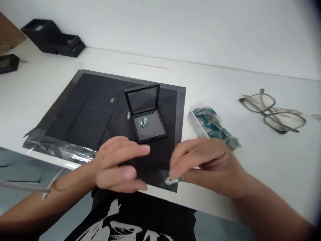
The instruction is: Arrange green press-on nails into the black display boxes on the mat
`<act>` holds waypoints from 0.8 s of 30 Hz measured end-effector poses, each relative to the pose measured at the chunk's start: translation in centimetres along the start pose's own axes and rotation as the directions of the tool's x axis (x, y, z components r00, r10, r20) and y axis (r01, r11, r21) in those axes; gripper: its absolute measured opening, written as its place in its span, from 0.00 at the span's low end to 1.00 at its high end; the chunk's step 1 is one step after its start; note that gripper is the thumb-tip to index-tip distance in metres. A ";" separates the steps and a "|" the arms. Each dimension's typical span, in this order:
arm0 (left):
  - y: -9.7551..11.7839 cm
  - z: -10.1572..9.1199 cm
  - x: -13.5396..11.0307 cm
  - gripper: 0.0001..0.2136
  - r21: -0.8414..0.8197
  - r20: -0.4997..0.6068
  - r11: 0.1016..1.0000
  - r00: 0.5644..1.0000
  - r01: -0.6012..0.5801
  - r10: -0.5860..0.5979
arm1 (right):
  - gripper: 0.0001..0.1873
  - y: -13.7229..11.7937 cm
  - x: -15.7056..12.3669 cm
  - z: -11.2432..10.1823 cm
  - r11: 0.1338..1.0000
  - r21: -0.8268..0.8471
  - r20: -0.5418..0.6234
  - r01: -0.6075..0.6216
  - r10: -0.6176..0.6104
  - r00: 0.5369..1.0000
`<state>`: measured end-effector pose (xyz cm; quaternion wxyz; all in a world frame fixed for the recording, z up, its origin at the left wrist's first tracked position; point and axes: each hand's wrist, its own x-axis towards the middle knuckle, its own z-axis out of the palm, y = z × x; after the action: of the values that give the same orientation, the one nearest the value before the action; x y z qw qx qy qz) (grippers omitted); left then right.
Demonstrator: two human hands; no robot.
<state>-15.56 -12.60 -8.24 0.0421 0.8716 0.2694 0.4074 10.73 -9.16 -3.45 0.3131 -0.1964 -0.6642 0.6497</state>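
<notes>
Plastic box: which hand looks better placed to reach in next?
Probably the right hand: it is nearer the plastic box, though it is pinching a green piece. The left hand is farther off, over the black mat.

Your mat (82,110) lies along the bench's (213,80) near edge. On it, toward the mat's right edge, sits the case (164,129) – lid (142,99) at the back, small pieces (145,120) in the base's back left part. Left of the case, one loose bit (128,115) lies just beside it, another (112,100) farther left and back. Your left hand (117,164) is over the mat's near edge; your right (210,164) holds a piece (173,181) over its near right corner. Right of the mat is a filled tub (197,124) – then, farther right, glasses (269,112). Boxes (50,38) stand at the bench's back edge, far left.
</notes>
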 end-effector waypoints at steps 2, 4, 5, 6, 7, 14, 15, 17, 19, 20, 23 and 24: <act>0.5 -0.1 0.4 0.17 0.058 -0.086 0.975 0.972 -0.212 0.217 | 0.11 1.0 0.2 1.3 0.998 -0.028 -0.005 -0.053 0.053 0.999; 0.8 -0.5 0.9 0.09 0.107 -0.040 0.958 0.962 -0.265 0.271 | 0.08 2.0 0.4 2.2 0.995 -0.035 0.012 -0.092 0.092 0.996; 0.8 -0.7 1.1 0.06 0.127 -0.022 0.958 0.965 -0.258 0.262 | 0.08 2.4 0.5 2.4 0.994 -0.034 0.017 -0.108 0.109 0.994; 0.9 -0.8 1.2 0.05 0.143 -0.022 0.957 0.966 -0.252 0.258 | 0.07 2.7 0.6 2.6 0.992 -0.032 0.018 -0.126 0.126 0.992; 0.8 -0.9 1.2 0.05 0.158 -0.034 0.956 0.967 -0.246 0.254 | 0.07 2.9 0.6 2.7 0.989 -0.029 0.011 -0.144 0.144 0.989; 0.6 -1.2 1.4 0.04 0.290 -0.040 0.944 0.983 -0.159 0.178 | 0.08 2.6 0.8 3.4 0.955 -0.221 -0.288 -0.200 0.131 0.948; 0.7 -1.3 1.4 0.05 0.309 -0.033 0.939 0.985 -0.148 0.167 | 0.09 2.6 0.7 3.5 0.947 -0.257 -0.327 -0.195 0.104 0.939; 0.8 -1.5 1.4 0.07 0.330 -0.006 0.934 0.990 -0.134 0.144 | 0.11 2.5 0.6 3.7 0.935 -0.322 -0.347 -0.147 0.027 0.937; 0.8 -1.5 1.0 0.07 0.339 -0.004 0.930 0.989 -0.139 0.149 | 0.12 2.6 0.6 4.0 0.920 -0.383 -0.319 -0.085 -0.045 0.947; 0.7 -1.4 0.8 0.06 0.341 -0.007 0.928 0.987 -0.149 0.161 | 0.12 2.6 0.5 4.2 0.914 -0.402 -0.302 -0.062 -0.068 0.951; 0.4 -1.1 0.3 0.05 0.338 -0.026 0.921 0.976 -0.193 0.214 | 0.14 2.8 0.6 4.4 0.924 -0.378 -0.267 -0.062 -0.045 0.963; 0.3 -1.0 0.2 0.06 0.330 -0.019 0.922 0.974 -0.205 0.224 | 0.14 2.8 0.6 4.4 0.933 -0.351 -0.257 -0.082 -0.012 0.966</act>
<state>-16.11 -12.87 -7.35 -0.1549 0.8788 0.2372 0.3839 6.94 -11.82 -5.96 0.3432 -0.3440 -0.7221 0.4923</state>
